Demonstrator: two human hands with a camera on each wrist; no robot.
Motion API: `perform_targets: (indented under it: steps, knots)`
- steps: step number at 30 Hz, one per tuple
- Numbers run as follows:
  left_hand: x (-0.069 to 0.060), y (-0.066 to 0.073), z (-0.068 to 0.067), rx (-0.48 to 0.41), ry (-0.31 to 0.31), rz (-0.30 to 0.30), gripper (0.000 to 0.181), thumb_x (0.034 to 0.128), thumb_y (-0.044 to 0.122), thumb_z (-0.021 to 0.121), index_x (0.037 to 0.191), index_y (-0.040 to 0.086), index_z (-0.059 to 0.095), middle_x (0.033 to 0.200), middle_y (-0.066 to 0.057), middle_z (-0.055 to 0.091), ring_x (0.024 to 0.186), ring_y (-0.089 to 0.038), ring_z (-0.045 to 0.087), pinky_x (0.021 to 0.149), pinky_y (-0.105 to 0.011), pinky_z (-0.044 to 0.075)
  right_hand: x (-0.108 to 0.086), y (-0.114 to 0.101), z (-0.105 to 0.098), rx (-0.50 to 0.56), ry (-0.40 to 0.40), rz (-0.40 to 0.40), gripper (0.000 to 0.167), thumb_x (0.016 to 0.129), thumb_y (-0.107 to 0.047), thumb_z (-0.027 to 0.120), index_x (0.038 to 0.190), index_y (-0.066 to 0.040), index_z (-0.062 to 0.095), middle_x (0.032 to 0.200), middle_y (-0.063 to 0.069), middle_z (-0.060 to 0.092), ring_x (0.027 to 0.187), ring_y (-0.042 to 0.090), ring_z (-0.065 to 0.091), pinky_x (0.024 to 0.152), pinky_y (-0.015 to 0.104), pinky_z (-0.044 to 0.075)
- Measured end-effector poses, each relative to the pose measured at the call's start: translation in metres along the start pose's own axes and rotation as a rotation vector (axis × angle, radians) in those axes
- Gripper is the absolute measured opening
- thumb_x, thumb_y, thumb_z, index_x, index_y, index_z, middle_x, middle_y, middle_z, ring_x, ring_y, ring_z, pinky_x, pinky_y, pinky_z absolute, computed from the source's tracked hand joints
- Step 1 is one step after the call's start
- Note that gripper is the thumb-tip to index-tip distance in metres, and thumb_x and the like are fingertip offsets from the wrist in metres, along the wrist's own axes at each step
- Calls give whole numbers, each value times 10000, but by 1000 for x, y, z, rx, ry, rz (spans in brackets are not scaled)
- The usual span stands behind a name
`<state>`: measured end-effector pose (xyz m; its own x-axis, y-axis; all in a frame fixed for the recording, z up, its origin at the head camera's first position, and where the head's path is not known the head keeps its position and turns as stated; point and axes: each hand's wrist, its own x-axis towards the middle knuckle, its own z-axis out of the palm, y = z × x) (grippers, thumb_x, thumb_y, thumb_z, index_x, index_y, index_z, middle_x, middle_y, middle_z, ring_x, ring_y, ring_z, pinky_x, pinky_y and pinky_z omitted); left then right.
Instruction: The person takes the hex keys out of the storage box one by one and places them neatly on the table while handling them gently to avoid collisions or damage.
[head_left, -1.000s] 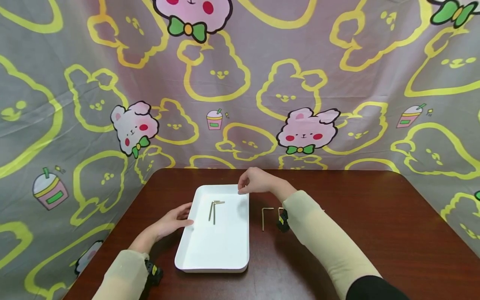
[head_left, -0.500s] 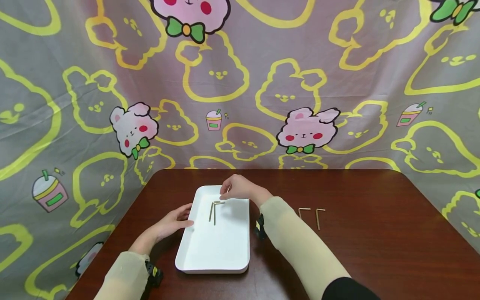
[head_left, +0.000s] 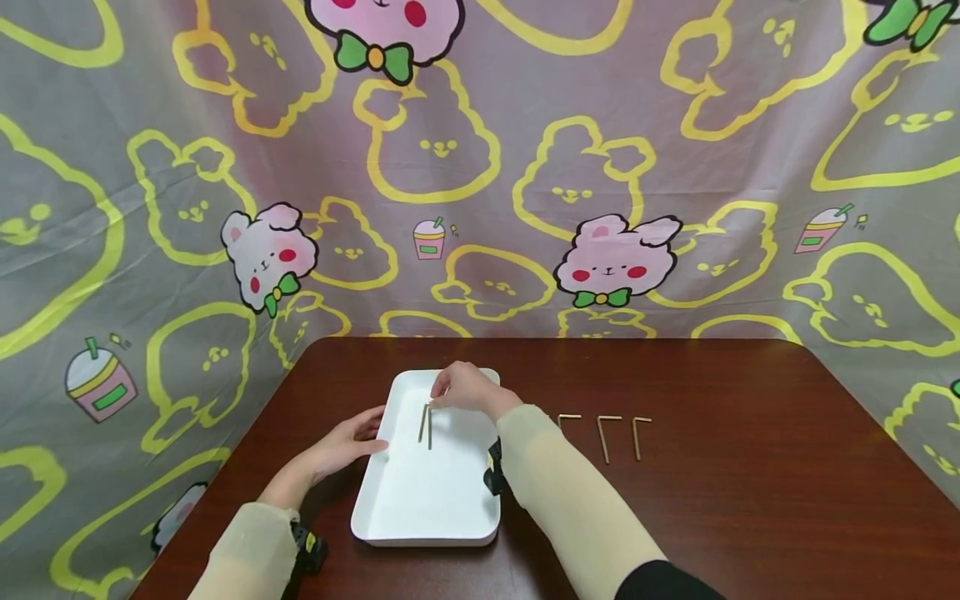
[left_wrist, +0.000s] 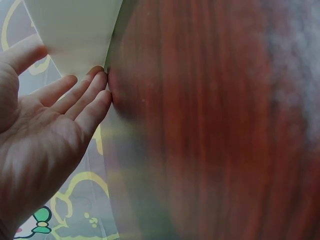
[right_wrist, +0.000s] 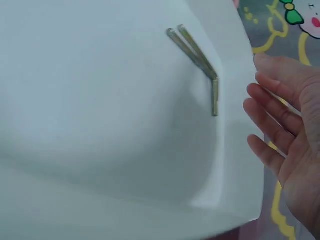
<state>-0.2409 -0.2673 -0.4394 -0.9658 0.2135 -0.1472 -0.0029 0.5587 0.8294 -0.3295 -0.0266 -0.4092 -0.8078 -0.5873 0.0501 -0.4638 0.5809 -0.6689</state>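
Two brass-coloured L-shaped Allen keys (right_wrist: 197,52) lie close together, overlapping at their bends, in a shallow white tray (head_left: 423,508). My right hand (head_left: 468,387) hovers over the tray's far part, fingertips by the keys' bends and hiding their short arms in the head view. In the right wrist view that right hand (right_wrist: 292,117) has loosely bent fingers with nothing between them. My left hand (head_left: 337,446) steadies the tray's left side, thumb at the rim. In the left wrist view the left hand (left_wrist: 55,115) shows extended fingers, their tips against the tray's outer wall (left_wrist: 80,35).
Right of the tray, several more Allen keys (head_left: 604,437) lie in a row on the dark brown table (head_left: 750,467); the right forearm partly covers some. A cartoon-patterned cloth (head_left: 480,167) hangs behind and beside the table.
My right hand has moved left and nearer, from the tray's far right corner to the keys inside. More table keys show past the forearm. The left hand and tray stay put.
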Motion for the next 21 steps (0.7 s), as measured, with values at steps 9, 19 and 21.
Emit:
perform_targets:
  steps: [9,19,21]
  knots:
    - [0,0,0,-12,-6,10,675,918,153,674,1461,-56,333,1371,-271,474,1246,-430,446,993,-559,383,-1,4,13,-145,13,27,82,825,-183,783,856,-138,723,831,-71,644,782,120,539,738,267,451]
    - [2,-3,-1,-17,8,-11,680,911,162,685,1468,-30,344,1368,-249,486,1247,-414,450,999,-553,380,-2,14,23,-193,34,78,267,775,-191,837,1006,-93,745,969,-23,678,918,139,578,831,258,460]
    - [3,-3,-1,-22,15,-20,682,906,164,692,1468,-20,353,1368,-240,490,1250,-411,448,1007,-556,371,-2,13,22,-185,38,73,216,778,-179,832,960,-98,748,912,-36,666,859,131,562,798,257,462]
